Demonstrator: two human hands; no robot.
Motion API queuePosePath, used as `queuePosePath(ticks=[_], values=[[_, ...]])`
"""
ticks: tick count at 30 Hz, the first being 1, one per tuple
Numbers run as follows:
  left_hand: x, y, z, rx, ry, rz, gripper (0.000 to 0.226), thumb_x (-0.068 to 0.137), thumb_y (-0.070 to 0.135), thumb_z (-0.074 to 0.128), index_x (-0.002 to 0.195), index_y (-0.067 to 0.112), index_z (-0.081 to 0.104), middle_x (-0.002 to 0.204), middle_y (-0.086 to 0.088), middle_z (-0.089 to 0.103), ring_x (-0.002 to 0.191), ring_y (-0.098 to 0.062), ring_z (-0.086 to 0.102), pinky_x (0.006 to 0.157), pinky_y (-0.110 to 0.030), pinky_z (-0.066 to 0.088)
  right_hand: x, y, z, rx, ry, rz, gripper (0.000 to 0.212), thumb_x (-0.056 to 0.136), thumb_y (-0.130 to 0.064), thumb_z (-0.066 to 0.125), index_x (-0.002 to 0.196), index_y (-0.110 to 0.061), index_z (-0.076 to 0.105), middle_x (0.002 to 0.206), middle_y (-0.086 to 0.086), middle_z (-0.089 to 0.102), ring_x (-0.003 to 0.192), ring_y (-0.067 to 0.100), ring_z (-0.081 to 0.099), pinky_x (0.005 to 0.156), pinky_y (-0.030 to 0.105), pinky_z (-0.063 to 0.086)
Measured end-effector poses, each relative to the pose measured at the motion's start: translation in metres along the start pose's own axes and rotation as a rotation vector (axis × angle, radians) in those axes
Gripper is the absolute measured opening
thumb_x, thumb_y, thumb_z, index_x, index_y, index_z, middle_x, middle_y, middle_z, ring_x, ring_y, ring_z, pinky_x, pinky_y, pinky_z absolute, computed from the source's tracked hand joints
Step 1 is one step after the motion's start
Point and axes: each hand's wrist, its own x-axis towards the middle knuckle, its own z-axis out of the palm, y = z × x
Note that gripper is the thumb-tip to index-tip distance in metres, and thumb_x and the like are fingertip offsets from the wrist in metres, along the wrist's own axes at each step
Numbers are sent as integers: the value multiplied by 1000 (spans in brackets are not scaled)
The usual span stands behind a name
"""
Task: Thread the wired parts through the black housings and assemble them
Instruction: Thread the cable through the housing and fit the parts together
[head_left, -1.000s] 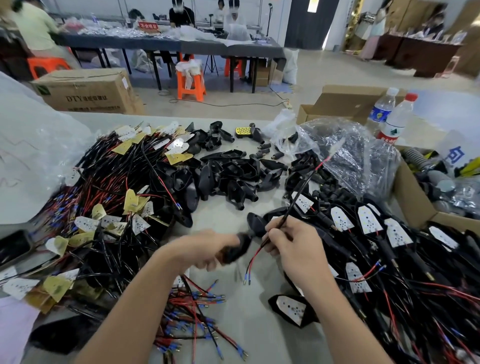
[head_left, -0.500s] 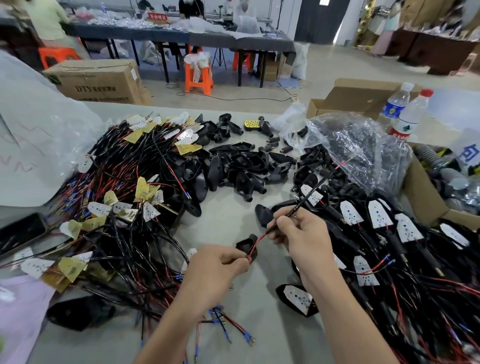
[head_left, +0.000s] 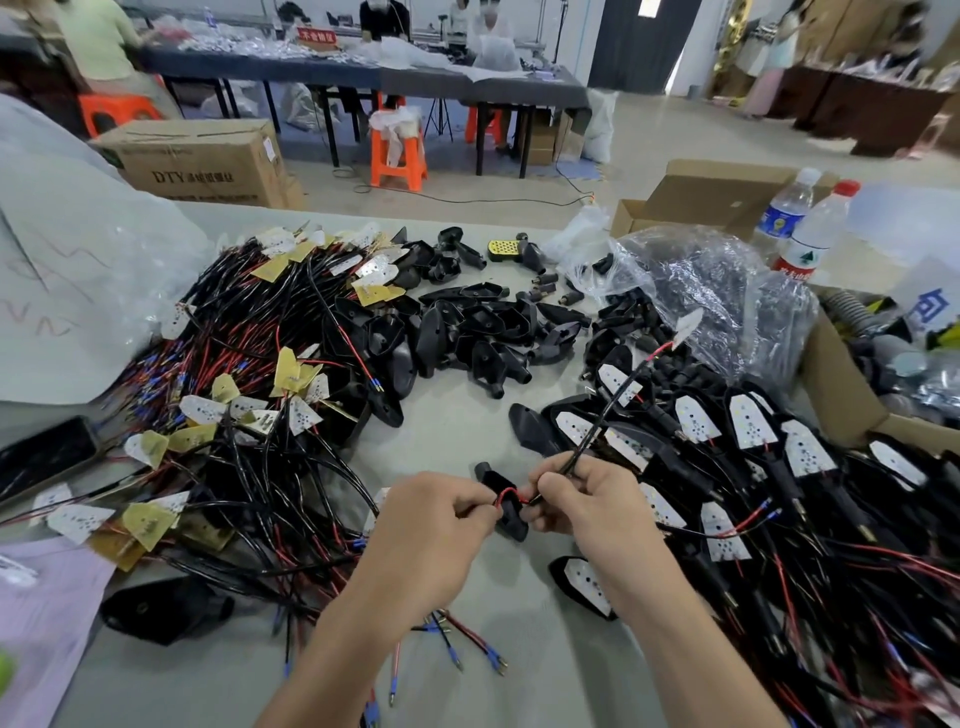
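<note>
housing (head_left: 506, 501): matt black plastic | bag (head_left: 711, 296): glossy clear film | box (head_left: 202, 161): cardboard

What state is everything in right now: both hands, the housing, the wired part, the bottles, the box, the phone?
Left hand: curled, gripping the black housing.
Right hand: pinching the wired part by its cable.
Black housing: between both hands, red lead looped over it.
Wired part: cable raised, white board end up in the air.
Water bottles: upright, capped.
Cardboard box: flaps open.
Phone: screen dark.
</note>
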Motion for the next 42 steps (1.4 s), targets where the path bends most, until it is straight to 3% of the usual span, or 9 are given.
queuePosePath(ticks=[5,7,10,13,15,21,27,37,42], values=[[12,-4,-9,44,-56,-23,24,94,17,62,79,31,75,49,17,49,44,-3,42,49,-12,34,-7,8,-4,296,144,21,18,103,2,50,93,-4,64,83,16,75,63,17,66,58,23,54],[26,-11,-12,63,7,-13,46,93,2,57,118,37,75,99,30,68,86,15,59,80,4,33,-7,10,-6,295,214,-17,17,102,2,52,92,-2,65,82,18,74,63,18,67,57,22,54],[55,-23,-6,300,-199,93,82,84,-11,54,152,33,48,160,13,40,148,-5,32,112,-6,10,-7,12,-8,279,282,-54,19,100,4,56,89,-3,69,83,20,74,66,23,69,61,24,57],[74,-27,3,382,-355,107,62,85,4,69,140,33,62,143,10,59,132,-12,53,114,-24,36,-5,13,-7,268,290,-55,22,98,6,57,84,-3,72,82,20,75,66,25,70,64,26,60],[78,-34,5,334,-315,59,41,81,14,79,117,33,76,113,12,71,106,-11,64,91,-24,50,-2,12,-6,258,300,-63,23,98,8,57,83,-3,71,80,18,75,65,25,71,64,26,60],[48,-52,1,107,-133,-27,24,78,16,80,89,37,78,52,9,54,47,-7,41,48,-18,34,5,4,-3,211,304,-140,37,96,9,58,73,-13,76,80,16,76,67,24,71,68,25,60],[7,-38,5,19,189,-61,62,76,21,83,93,77,63,72,24,61,65,1,55,57,-11,38,5,1,14,311,251,-162,37,97,9,58,74,-13,78,83,18,76,74,26,76,69,26,61],[-8,-34,4,62,433,-8,75,74,22,89,111,74,49,73,23,63,87,7,57,66,-10,36,-2,0,10,128,37,-154,26,95,11,56,81,-2,73,81,23,73,70,27,70,70,31,60],[-11,-33,4,112,501,72,60,66,11,95,111,45,76,80,36,58,79,-3,60,74,-18,47,2,-9,5,2,64,-99,32,94,9,54,75,-10,73,79,21,73,63,28,69,63,31,59]])
